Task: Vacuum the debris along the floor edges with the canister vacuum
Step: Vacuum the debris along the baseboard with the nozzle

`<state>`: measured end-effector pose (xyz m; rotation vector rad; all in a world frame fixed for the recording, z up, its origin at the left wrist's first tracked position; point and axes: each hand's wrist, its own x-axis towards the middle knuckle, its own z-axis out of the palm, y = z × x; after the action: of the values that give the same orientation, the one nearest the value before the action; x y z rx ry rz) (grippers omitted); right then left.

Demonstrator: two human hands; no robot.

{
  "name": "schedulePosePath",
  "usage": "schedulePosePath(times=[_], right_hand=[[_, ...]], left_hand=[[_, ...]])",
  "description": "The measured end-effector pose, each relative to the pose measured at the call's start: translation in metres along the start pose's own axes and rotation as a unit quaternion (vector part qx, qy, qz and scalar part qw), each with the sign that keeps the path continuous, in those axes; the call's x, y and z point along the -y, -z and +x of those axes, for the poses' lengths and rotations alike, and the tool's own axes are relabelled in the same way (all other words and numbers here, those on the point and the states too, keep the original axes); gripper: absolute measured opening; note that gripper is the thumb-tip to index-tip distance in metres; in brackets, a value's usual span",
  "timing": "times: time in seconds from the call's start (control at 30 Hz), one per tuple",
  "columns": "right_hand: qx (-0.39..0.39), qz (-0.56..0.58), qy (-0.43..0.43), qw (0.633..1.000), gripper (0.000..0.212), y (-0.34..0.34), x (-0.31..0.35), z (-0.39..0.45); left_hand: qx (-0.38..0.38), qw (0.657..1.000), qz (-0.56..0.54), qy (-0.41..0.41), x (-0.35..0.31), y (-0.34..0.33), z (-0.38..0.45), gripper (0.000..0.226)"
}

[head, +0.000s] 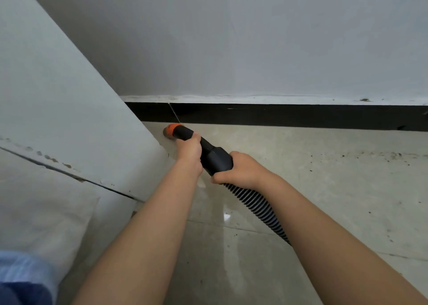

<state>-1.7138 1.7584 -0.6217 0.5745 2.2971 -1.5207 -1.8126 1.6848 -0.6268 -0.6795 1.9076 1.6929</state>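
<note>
A black vacuum nozzle [214,155] with an orange brush tip [171,130] points into the floor corner where the black skirting [278,116] meets a pale covered piece of furniture. My left hand [188,149] grips the thin front part of the nozzle just behind the tip. My right hand [240,169] grips the wide rear cuff where the ribbed black hose [257,206] joins. The hose runs back under my right forearm. Dark specks of debris [391,155] lie on the floor tiles near the skirting at the right.
The pale covered furniture [58,119] fills the left side and reaches the floor beside the nozzle tip. A grey-white wall [254,38] rises above the skirting. Beige glossy tiles [335,200] spread to the right and towards me. The canister is out of view.
</note>
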Motion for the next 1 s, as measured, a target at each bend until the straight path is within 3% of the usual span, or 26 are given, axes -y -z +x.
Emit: schedulePosePath(times=[0.23, 0.4, 0.67, 1.0], right_hand=[[-0.096, -0.066, -0.054, 0.992, 0.040, 0.036, -0.046, -0.061], [-0.155, -0.031, -0.105, 0.982, 0.036, 0.062, -0.076, -0.113], [-0.241, -0.045, -0.181, 0.952, 0.035, 0.099, -0.119, -0.191], [-0.314, -0.031, -0.249, 0.916, 0.038, 0.151, -0.178, -0.250]], left_hand=[[0.143, 0.989, 0.041, 0.000, 0.033, -0.053, -0.049, 0.048], [0.206, 0.974, 0.096, 0.008, 0.057, -0.101, -0.087, 0.057], [0.338, 0.933, 0.118, 0.047, 0.100, -0.169, -0.149, 0.053], [0.417, 0.887, 0.187, 0.061, 0.148, -0.259, -0.214, 0.061]])
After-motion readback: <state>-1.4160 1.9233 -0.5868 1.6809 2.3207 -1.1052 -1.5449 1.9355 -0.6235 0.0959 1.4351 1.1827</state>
